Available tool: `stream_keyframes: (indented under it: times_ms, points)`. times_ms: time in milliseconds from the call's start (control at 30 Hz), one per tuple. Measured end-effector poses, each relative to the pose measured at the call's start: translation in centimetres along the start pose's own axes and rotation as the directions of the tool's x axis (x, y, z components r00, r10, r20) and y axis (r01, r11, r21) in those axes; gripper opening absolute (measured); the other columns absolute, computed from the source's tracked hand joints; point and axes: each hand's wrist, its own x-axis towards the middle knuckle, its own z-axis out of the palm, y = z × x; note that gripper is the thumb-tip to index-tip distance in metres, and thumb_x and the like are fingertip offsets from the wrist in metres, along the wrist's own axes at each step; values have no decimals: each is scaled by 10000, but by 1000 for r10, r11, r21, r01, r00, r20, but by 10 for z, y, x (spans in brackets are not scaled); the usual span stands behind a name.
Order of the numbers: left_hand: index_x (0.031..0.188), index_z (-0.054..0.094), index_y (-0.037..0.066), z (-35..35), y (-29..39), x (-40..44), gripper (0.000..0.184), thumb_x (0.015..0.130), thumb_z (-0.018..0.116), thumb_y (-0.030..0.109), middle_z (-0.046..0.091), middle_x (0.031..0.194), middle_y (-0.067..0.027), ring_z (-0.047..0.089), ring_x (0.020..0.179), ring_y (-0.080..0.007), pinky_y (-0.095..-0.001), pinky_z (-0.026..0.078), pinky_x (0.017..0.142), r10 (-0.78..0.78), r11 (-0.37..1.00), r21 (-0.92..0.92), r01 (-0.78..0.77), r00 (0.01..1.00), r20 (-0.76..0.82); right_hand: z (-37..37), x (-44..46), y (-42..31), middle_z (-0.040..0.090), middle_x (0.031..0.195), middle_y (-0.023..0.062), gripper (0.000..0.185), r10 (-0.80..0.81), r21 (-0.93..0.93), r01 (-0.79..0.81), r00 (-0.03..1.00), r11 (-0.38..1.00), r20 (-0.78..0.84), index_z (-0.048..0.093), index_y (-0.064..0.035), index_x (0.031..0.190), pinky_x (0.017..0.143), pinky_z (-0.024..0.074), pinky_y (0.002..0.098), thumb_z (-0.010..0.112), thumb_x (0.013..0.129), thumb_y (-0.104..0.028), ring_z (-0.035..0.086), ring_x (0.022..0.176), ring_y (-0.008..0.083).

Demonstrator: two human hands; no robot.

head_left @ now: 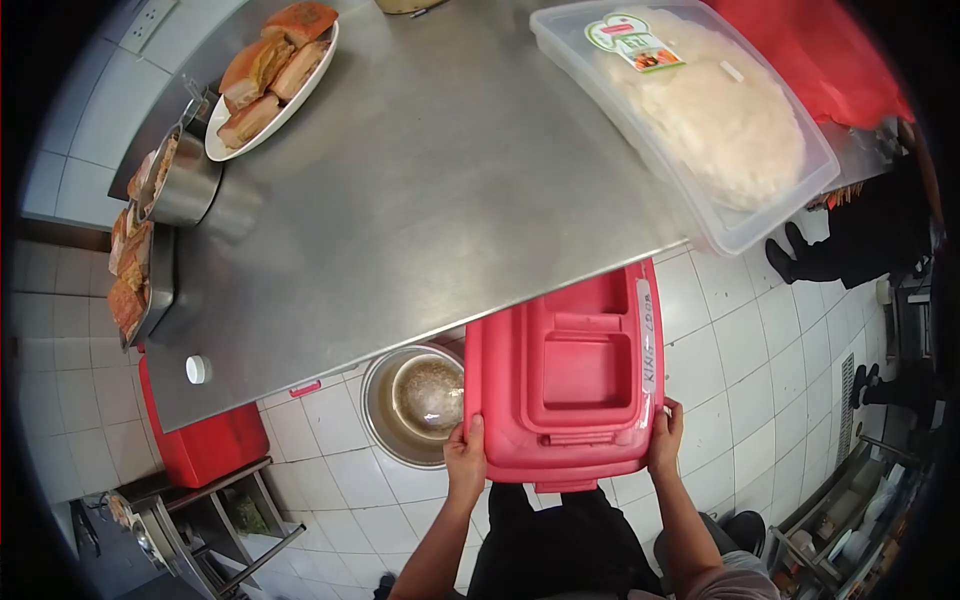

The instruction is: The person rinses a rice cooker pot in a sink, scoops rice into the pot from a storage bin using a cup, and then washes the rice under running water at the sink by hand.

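Note:
Both my hands grip a red plastic lidded box [586, 372] at its near corners, in front of my body. My left hand [466, 462] has its thumb on the left rim, and its fingers are partly hidden. My right hand [666, 440] is wrapped round the right rim. A white strip with handwriting runs along the lid's right side. The box's far end lies under the edge of the steel table [400, 190]. Just left of the box, a round metal pot [378, 425] with brownish liquid stands on the tiled floor, partly covered by the box.
A clear container with pale dough [710, 120] overhangs the table's right edge. A white plate [222, 148] of meat pieces, a steel pot [190, 180], a meat tray [160, 285] and a white cap [198, 370] are on the left. Another person's legs [850, 240] show at right.

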Motion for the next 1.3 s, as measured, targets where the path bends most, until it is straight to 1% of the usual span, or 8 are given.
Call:
stream_keyframes:
  times_ms: [267,500,733,800,900,1033,1167,1300]
  points:
    - [782,610,41,-122,20,84,353,915,491,346,558,723,38,447,650,-43,-222,380,578,188,972,155,-178,980,-58,149,-36,7,524,1051,194,384,-165,-283,153,986,947,-22,425,11,1129,863,396,385,468,906,-298,521,990,288]
    - [1128,511,10,-191,46,237,354,908,452,281,580,1052,-107,579,943,-208,-339,479,816,147,974,-139,-179,966,-211,322,68,-8,572,1006,241,339,-474,-309,604,782,734,404,482,-2,1129,807,449,419,527,818,-129,549,928,389]
    - [1060,548,-8,-219,43,290,318,895,452,246,598,995,-115,581,883,-214,-345,473,770,228,973,90,-212,943,-244,275,-9,-34,574,960,219,340,-507,-221,736,621,640,598,533,-23,1089,828,430,434,569,783,-167,537,950,361]
    - [1040,559,-13,-230,26,289,309,892,452,237,603,979,-117,581,865,-216,-346,471,756,401,870,408,-278,880,-254,224,-50,-34,570,1059,190,390,-5,-365,528,574,767,819,510,-37,1176,843,436,391,578,811,-157,550,983,322]
    - [1011,574,-21,-231,3,263,299,886,452,222,610,955,-121,582,840,-219,-349,468,737,708,524,779,-343,684,-175,155,-108,-20,607,886,186,308,19,-339,548,507,765,862,538,-37,1079,699,475,394,564,814,-193,597,826,325]
    - [976,568,-18,-204,-14,143,258,864,498,204,555,968,-220,484,962,-342,-436,358,878,310,758,641,-123,932,-187,95,-159,-57,624,941,149,267,225,-538,517,548,666,806,558,-35,1059,738,484,350,575,823,-157,610,843,282]
    - [1020,574,78,-192,-57,24,336,700,630,163,507,1059,-211,448,1035,-375,-449,357,900,231,519,840,-158,972,41,75,-186,-179,593,1021,96,192,-20,-131,305,446,943,895,605,-39,1035,774,456,299,555,865,-114,578,866,192]
    - [991,598,101,-229,-111,-28,390,635,682,235,539,1009,-188,446,1039,-389,-473,345,904,311,301,886,-354,914,260,47,-244,-315,552,953,63,104,-447,463,350,-131,814,885,656,-55,911,792,418,357,592,833,-77,510,852,221]
